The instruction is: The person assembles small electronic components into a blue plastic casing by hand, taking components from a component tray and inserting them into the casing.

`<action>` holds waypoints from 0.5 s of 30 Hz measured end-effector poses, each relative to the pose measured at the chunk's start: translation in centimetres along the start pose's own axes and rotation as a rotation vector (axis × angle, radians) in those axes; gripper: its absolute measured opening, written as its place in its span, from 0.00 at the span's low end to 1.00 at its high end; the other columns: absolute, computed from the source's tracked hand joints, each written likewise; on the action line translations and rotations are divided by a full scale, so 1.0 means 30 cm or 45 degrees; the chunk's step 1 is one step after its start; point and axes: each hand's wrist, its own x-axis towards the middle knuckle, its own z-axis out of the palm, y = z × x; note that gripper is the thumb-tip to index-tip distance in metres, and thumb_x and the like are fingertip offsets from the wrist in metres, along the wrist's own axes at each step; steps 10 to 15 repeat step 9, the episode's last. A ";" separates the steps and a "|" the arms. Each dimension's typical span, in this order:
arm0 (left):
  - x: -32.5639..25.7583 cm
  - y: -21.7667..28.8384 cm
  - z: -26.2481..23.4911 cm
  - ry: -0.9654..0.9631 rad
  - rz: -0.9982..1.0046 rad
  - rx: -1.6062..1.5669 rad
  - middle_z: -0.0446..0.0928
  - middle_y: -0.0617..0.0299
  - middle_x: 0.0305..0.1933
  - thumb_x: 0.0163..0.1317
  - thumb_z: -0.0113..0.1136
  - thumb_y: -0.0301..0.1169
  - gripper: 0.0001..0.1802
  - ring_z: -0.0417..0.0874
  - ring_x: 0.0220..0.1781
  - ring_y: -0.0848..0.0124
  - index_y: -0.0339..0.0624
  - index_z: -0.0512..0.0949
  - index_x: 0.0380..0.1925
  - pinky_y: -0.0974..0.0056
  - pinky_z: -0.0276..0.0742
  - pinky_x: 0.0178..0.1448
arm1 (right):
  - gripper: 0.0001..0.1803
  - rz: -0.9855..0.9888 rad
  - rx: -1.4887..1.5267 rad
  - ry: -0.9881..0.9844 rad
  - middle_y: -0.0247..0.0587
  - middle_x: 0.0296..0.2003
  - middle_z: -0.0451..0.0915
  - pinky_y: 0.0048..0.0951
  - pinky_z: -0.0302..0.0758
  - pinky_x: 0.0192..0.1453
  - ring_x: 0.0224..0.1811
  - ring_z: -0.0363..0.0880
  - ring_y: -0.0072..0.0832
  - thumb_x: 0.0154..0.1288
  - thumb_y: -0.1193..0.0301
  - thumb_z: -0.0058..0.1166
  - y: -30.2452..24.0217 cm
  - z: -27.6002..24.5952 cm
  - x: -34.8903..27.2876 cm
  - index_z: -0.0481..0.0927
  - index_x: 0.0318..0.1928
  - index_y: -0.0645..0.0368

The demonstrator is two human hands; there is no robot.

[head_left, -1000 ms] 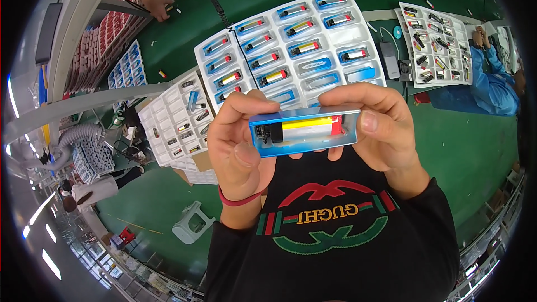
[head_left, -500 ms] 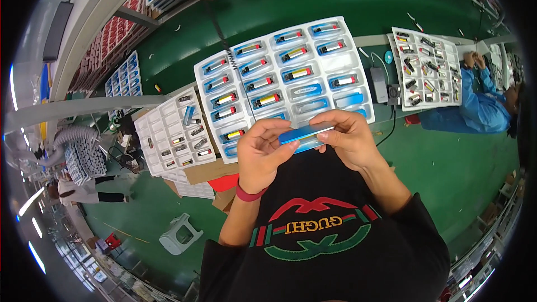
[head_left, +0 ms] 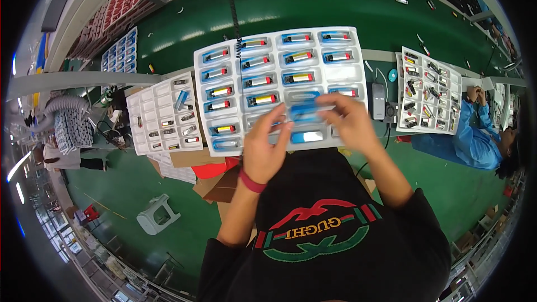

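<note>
A white compartment tray (head_left: 333, 71) lies in front of me, and many of its slots hold blue casings with red-ended battery assemblies. My right hand (head_left: 353, 126) pinches a blue casing (head_left: 305, 112), smeared by motion, over the near middle of the tray. Beside it, my left hand (head_left: 265, 150) hovers over the tray's near edge with thumb and fingers apart and nothing between them. A blue-and-white casing (head_left: 307, 136) sits in a near slot between my hands. My fingers partly hide the slots beneath them.
A second white tray (head_left: 146, 96) with a few parts adjoins on the left. On the right lie a grey box-shaped device (head_left: 378, 100) and another tray (head_left: 405, 81) of loose assemblies. A coiled cable (head_left: 238, 42) hangs across the main tray. A co-worker (head_left: 475, 142) in blue is at the far right.
My hands have parted; the left no longer touches the blue casing. My right hand has carried it forward over the tray. The view has shifted, and the co-worker's hand at the top has moved.
</note>
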 end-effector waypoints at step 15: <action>0.413 -0.570 -0.649 0.105 -0.043 1.351 0.76 0.42 0.45 0.55 0.58 0.35 0.18 0.75 0.52 0.51 0.38 0.76 0.44 0.51 0.72 0.55 | 0.11 -0.062 -1.055 0.208 0.45 0.39 0.78 0.34 0.68 0.55 0.44 0.76 0.38 0.56 0.78 0.56 0.232 -0.209 0.236 0.81 0.41 0.61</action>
